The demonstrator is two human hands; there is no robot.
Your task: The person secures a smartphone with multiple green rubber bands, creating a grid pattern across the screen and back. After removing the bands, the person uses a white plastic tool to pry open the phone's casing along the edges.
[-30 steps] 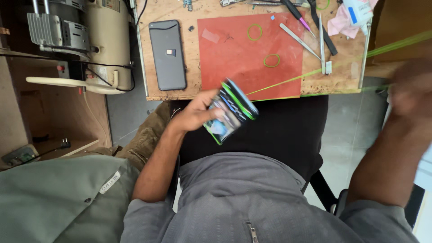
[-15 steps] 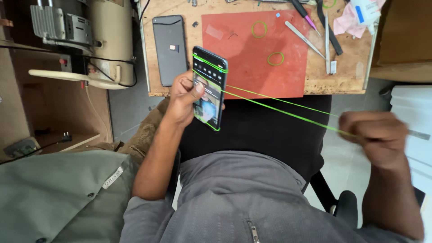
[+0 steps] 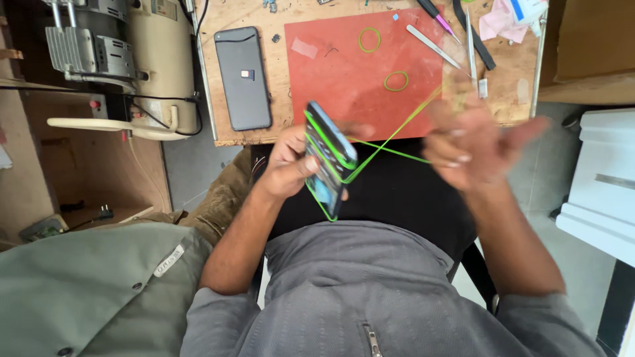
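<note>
My left hand (image 3: 291,165) grips a smartphone (image 3: 329,158) tilted on edge above my lap, with green rubber bands wrapped around its body. A stretched green rubber band (image 3: 397,135) runs from the phone to my right hand (image 3: 473,142), which is blurred and holds the band's far end with fingers partly spread. Both hands hover just in front of the wooden workbench (image 3: 509,99).
On the bench lie a red mat (image 3: 344,73) with two loose green rubber bands (image 3: 370,39), a second dark phone face down (image 3: 243,78), tweezers and tools (image 3: 433,46), and pink paper. A cream machine (image 3: 142,53) stands left, a white box (image 3: 602,185) right.
The right hand has come back in from the far right toward the phone, shortening the stretched band. The left hand has turned the phone from facing up to edge-on.
</note>
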